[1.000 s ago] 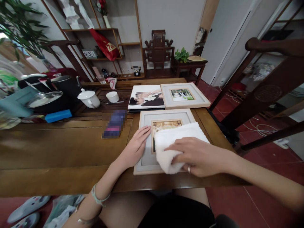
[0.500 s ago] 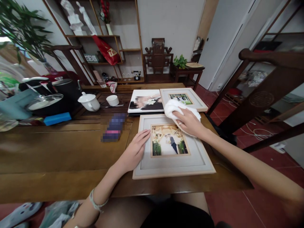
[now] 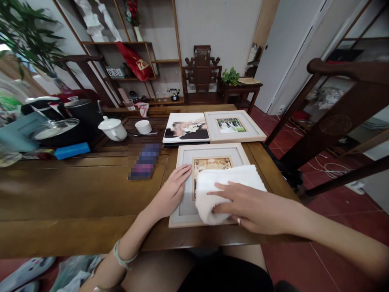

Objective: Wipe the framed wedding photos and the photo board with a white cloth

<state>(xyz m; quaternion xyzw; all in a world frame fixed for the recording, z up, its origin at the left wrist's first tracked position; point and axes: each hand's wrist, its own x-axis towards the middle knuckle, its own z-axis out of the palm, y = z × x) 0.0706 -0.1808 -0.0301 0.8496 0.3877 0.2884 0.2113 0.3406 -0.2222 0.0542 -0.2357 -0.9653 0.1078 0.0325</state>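
Observation:
A pale wooden picture frame lies flat at the near edge of the brown table. My left hand rests on its left side, fingers stretched out and close together. My right hand presses a folded white towel against the frame's right and lower part. The towel covers much of the photo inside, and only its top and left strip show. Beyond it, touching side by side, lie a second framed photo and a white-edged photo panel.
Left of the frame is a blurred-out dark purple object. Farther left stand a white lidded cup, a small white bowl, a blue block and a pan with a glass lid. A dark wooden chair stands close on the right.
My right hand has slid the towel from the frame's far right corner toward me, onto its lower right part, covering most of the photo. My left hand has stayed in place.

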